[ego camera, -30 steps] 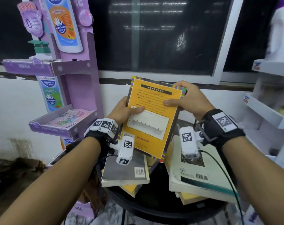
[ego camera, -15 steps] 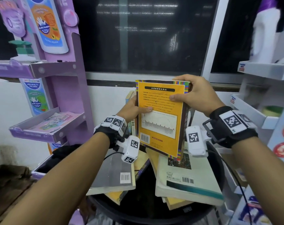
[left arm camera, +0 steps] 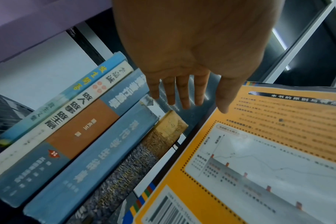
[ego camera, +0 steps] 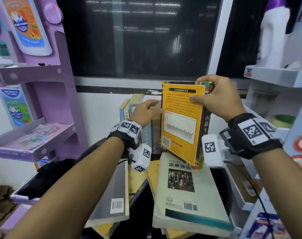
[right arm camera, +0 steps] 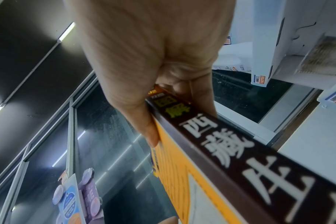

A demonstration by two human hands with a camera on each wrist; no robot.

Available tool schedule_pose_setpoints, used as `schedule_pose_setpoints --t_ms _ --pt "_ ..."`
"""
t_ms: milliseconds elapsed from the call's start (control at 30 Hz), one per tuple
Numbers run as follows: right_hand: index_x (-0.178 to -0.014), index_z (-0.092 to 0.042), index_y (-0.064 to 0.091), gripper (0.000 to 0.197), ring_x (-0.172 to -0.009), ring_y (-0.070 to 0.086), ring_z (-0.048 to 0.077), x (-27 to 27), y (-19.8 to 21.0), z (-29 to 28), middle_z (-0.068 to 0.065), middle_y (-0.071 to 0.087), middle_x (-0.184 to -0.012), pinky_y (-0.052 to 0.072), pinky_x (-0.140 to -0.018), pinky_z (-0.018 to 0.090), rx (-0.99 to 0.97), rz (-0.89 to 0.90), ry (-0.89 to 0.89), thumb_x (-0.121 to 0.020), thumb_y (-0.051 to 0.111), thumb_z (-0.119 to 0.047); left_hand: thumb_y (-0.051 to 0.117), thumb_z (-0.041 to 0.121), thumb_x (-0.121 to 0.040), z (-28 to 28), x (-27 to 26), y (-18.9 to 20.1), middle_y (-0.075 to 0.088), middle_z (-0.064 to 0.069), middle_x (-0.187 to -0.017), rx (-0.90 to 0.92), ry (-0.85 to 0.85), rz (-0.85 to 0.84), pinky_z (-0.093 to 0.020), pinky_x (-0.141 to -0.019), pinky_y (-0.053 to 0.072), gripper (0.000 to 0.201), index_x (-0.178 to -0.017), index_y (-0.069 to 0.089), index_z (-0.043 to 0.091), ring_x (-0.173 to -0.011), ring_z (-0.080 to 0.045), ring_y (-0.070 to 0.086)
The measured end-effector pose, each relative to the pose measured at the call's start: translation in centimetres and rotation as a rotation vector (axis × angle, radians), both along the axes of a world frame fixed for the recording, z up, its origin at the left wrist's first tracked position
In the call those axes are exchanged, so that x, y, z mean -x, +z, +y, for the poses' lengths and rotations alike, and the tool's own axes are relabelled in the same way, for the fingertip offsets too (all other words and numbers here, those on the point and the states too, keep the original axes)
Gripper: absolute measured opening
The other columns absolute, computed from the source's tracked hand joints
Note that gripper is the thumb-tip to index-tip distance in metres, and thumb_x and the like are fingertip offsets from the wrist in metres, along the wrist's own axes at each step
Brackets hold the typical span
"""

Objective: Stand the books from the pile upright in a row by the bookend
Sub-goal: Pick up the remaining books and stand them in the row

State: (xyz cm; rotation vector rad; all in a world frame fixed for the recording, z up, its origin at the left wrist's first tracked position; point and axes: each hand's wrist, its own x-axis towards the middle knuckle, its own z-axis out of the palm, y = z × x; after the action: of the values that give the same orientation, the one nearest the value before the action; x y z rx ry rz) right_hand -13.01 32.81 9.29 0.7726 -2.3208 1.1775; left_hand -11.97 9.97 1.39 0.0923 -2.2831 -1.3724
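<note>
My right hand (ego camera: pixel 214 95) grips the top of an orange-backed book (ego camera: pixel 181 121) with a dark brown spine (right arm camera: pixel 230 150), held upright above the pile. A row of upright books (ego camera: pixel 138 114) (left arm camera: pixel 82 136) stands behind it, against the wall. Beside the orange book's left edge, my left hand (ego camera: pixel 145 111) (left arm camera: pixel 182 84) is off it, its straight fingers pointing at the top of the row. Below lie flat books: a pale one with a photo (ego camera: pixel 184 192) and a grey one with a barcode (ego camera: pixel 112 200). No bookend shows.
A purple display stand (ego camera: pixel 48 109) with shelves rises on the left. White shelving (ego camera: pixel 274 76) stands on the right. A dark window (ego camera: pixel 138 37) fills the wall behind. The books lie on a round black table (ego camera: pixel 222 192).
The orange book has swung from tilted to upright and moved right, toward the row. My left hand has let go of its left edge and now has straight fingers. The view has shifted right.
</note>
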Motion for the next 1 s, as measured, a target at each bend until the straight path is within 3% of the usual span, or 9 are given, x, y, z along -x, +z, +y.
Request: schedule_pose_setpoints --t_ms 200,333,500,633,767,900,1000 --pt "-0.115 -0.020 0.059 0.043 -0.091 0.065 0.019 2.5 -0.3 -0.1 -0.001 0.064 -0.099 0.056 -0.076 0.032 -0.005 0.016 -0.084 -0.077 0.079 -0.025 0.062 0.030 -0.091 -0.2 3.5 -0.5 0.049 -0.004 -0.143 0.049 0.054 0.010 -0.037 -0.109 0.036 0.048 -0.137 0.051 0.019 -0.132 -0.020 0.044" --pt "-0.115 -0.022 0.059 0.042 -0.095 0.064 0.021 3.9 -0.7 -0.6 0.001 0.065 -0.101 0.057 -0.081 0.038 -0.025 0.007 -0.131 -0.077 0.079 -0.027 0.061 0.034 -0.091 -0.4 5.5 -1.0 0.046 -0.005 -0.145 0.107 0.069 -0.027 -0.041 -0.111 0.035 0.051 -0.139 0.049 0.021 -0.133 -0.021 0.043" --pt "-0.124 -0.020 0.057 0.050 -0.091 0.060 0.016 5.9 -1.6 -1.5 -0.004 0.059 -0.099 0.053 -0.078 0.033 -0.028 -0.002 -0.168 -0.079 0.077 -0.028 0.061 0.039 -0.089 -0.6 7.8 -1.6 0.041 -0.004 -0.149 0.335 0.100 -0.043 -0.041 -0.112 0.034 0.055 -0.139 0.049 0.019 -0.133 -0.020 0.043" --pt "-0.128 -0.021 0.055 0.054 -0.098 0.062 0.020 7.4 -2.7 -2.5 0.002 0.063 -0.108 0.057 -0.083 0.038 0.014 -0.051 -0.179 -0.079 0.077 -0.028 0.060 0.037 -0.087 -1.0 8.9 -1.8 0.042 -0.001 -0.148 0.499 0.169 -0.050 -0.040 -0.110 0.037 0.051 -0.136 0.053 0.024 -0.131 -0.020 0.045" --pt "-0.129 -0.021 0.055 0.053 -0.092 0.058 0.012 8.5 -3.8 -4.1 -0.004 0.058 -0.101 0.052 -0.080 0.029 0.050 -0.070 -0.208 -0.081 0.076 -0.027 0.056 0.033 -0.085 -1.5 9.2 -2.1 0.049 0.002 -0.142 0.536 0.158 -0.045 -0.040 -0.105 0.042 0.049 -0.134 0.054 0.026 -0.122 -0.017 0.051" --pt "-0.131 -0.023 0.055 0.053 -0.100 0.062 0.018 9.6 -4.6 -6.2 0.004 0.065 -0.114 0.055 -0.087 0.036 0.061 -0.053 -0.256 -0.082 0.075 -0.028 0.051 0.037 -0.080 -1.6 9.0 -2.4 0.050 0.006 -0.141 0.578 0.156 -0.004 -0.045 -0.103 0.042 0.053 -0.132 0.054 0.028 -0.124 -0.016 0.051" --pt "-0.131 -0.023 0.056 0.052 -0.102 0.063 0.024 10.6 -4.8 -7.5 0.007 0.065 -0.114 0.055 -0.089 0.041 0.077 -0.029 -0.286 -0.083 0.074 -0.027 0.054 0.032 -0.082 -1.6 9.1 -2.5 0.051 0.006 -0.141 0.616 0.166 0.030 -0.040 -0.105 0.042 0.050 -0.132 0.055 0.026 -0.127 -0.016 0.049"
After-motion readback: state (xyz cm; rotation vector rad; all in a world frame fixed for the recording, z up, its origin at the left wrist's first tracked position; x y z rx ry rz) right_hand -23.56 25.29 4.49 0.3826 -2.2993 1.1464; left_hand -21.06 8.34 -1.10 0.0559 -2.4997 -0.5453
